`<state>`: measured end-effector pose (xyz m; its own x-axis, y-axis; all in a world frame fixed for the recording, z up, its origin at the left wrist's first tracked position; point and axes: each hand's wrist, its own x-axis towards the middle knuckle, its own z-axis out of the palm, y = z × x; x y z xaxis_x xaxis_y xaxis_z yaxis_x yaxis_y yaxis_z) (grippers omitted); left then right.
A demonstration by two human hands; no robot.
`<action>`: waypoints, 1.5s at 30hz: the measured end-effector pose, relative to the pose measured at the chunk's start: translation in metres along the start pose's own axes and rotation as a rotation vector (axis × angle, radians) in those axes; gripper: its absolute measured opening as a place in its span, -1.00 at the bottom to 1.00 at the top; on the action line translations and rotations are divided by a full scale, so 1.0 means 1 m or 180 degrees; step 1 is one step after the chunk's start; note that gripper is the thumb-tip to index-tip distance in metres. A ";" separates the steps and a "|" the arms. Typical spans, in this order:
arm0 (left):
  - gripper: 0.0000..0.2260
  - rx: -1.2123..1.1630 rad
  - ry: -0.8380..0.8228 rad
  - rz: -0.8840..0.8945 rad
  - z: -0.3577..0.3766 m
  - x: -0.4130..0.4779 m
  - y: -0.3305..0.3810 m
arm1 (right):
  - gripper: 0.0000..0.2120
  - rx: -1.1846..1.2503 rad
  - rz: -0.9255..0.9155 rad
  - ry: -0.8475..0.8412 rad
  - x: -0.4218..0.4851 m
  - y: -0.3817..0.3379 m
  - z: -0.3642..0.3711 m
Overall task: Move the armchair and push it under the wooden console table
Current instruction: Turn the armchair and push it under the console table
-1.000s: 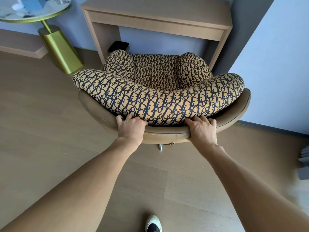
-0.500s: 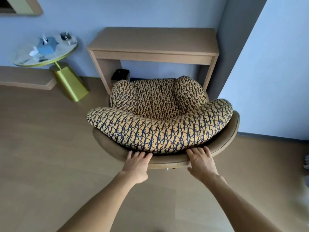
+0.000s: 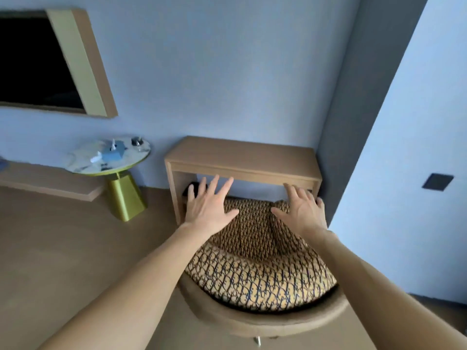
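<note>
The armchair (image 3: 262,276) has a tan shell and yellow cushions with a dark pattern. It faces away from me, its front reaching the opening of the wooden console table (image 3: 242,157), which stands against the back wall. My left hand (image 3: 207,205) and my right hand (image 3: 303,210) are raised over the seat with fingers spread, holding nothing. They hide the front of the seat and the armrest cushions.
A round marble side table (image 3: 108,157) on a gold base stands left of the console, with small items on top. A low wooden ledge (image 3: 50,183) runs along the left wall under a framed dark screen (image 3: 38,64). A white wall (image 3: 404,173) closes the right side.
Both hands have let go of the chair's back rim and lifted forward, fingers spread. The view has risen, and the chair sits closer to the console.
</note>
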<state>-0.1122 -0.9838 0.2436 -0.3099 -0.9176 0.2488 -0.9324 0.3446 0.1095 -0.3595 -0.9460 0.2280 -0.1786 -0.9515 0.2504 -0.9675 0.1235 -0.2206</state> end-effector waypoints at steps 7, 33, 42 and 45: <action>-0.16 0.0003 0.1100 0.0225 -0.127 0.038 -0.067 | -0.08 -0.0223 0.0065 0.1047 0.028 -0.119 -0.124; -0.09 -0.0283 0.1384 0.0412 -0.258 0.044 -0.172 | -0.07 -0.0587 0.0411 0.1342 0.016 -0.279 -0.229; -0.04 -0.0119 0.0464 0.0424 -0.148 0.017 -0.194 | -0.07 -0.0314 0.0455 0.0668 0.014 -0.249 -0.115; -0.01 -0.0250 -0.0104 0.0435 -0.090 0.013 -0.210 | -0.06 -0.0270 0.0502 0.0175 0.010 -0.239 -0.051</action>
<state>0.0958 -1.0503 0.3107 -0.4399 -0.8667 0.2352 -0.8641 0.4798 0.1519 -0.1392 -0.9712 0.3309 -0.3364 -0.9020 0.2707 -0.9380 0.2954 -0.1814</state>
